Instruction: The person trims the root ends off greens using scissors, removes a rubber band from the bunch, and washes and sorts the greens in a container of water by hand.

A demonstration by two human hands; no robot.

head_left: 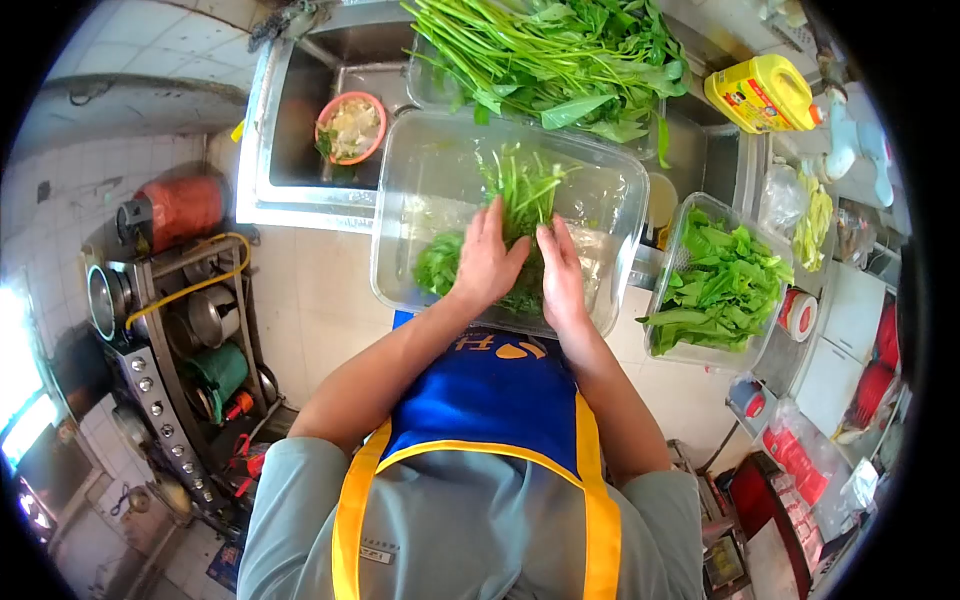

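Observation:
A bunch of fine-leaved green herbs [525, 195], which looks like coriander, is held stems-up between my two hands over a clear plastic tub [400, 190]. My left hand [490, 255] lies against its left side, fingers long and thumb reaching across the front. My right hand [560, 270] presses on the other side, fingers close together. The lower leaves are partly hidden by my hands. More of the curly herb [438, 262] lies in the tub's left part, beside my left hand.
Long-stemmed greens [560, 60] heap over a container behind the tub. A pink basket [381, 130] of pale scraps sits in the steel sink [300, 110]. At right are a tub of leafy lettuce [725, 285] and a yellow jug [765, 93]. A pot rack [190, 300] stands left.

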